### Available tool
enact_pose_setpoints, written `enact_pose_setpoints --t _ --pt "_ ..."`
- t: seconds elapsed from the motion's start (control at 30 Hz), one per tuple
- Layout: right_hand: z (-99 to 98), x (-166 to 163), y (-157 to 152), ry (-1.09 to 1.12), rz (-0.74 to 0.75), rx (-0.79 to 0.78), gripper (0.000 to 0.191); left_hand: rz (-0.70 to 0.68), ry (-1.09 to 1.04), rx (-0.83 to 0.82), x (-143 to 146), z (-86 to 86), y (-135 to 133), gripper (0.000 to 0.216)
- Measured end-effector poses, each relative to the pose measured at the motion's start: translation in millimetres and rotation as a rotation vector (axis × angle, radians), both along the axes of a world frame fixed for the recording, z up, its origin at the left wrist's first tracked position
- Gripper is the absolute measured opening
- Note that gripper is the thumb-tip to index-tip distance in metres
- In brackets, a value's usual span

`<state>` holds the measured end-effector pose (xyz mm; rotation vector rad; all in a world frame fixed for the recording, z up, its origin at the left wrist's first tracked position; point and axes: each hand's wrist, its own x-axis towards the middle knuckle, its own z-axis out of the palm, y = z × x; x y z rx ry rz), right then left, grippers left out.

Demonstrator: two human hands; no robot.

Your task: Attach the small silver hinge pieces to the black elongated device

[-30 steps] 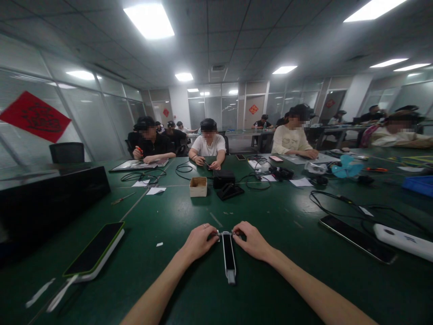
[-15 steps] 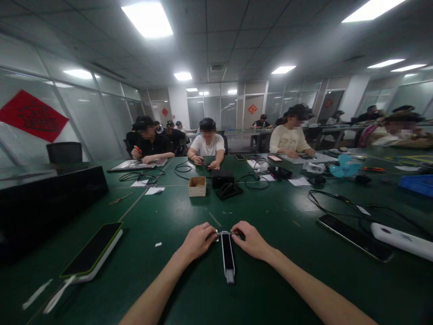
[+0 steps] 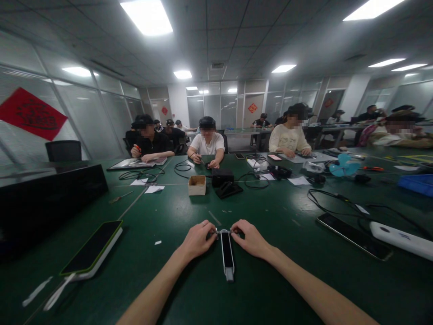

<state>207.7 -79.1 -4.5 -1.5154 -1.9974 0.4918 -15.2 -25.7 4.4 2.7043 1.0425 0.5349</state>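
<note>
A narrow, long device with a black face and white edges lies on the green table, its grey tip toward me. At its far end, my left hand is closed in a pinch on the left side. My right hand pinches at the right side of that same end. Something small and thin shows between each set of fingertips and the device, too small to name. The fingers hide most of it.
On the left, a phone with a green edge rests on a white block with a cable. A dark phone and a white power bank lie right. Ahead stand a small open box and a black box. Co-workers sit across the table.
Both hands stay in nearly the same place at the device's far end. The whole view shifts up very slightly; no object has visibly been moved.
</note>
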Motion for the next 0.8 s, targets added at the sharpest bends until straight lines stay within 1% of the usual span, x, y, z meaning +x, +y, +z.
enact_pose_setpoints --t 0.37,0.47,0.57,0.73,0.8 --pt "3.2 -1 -2 -0.017 0.001 0.03 0.014 0.016 0.001 0.046 0 -10.1 4 0.008" --pt "3.6 -2 -2 -0.017 0.002 0.051 0.013 -0.001 -0.019 0.062 0 -8.8 3 0.008" --pt "5.5 -2 -3 -0.014 -0.002 0.035 0.013 -0.008 -0.044 0.083 0 -6.8 1 0.008" --pt "6.2 -2 -3 -0.009 -0.001 0.002 0.015 0.026 -0.004 0.099 1 -5.2 -1 0.012" --pt "4.8 -1 -3 -0.006 -0.006 -0.006 0.015 0.02 -0.003 0.115 2 -3.5 -2 0.012"
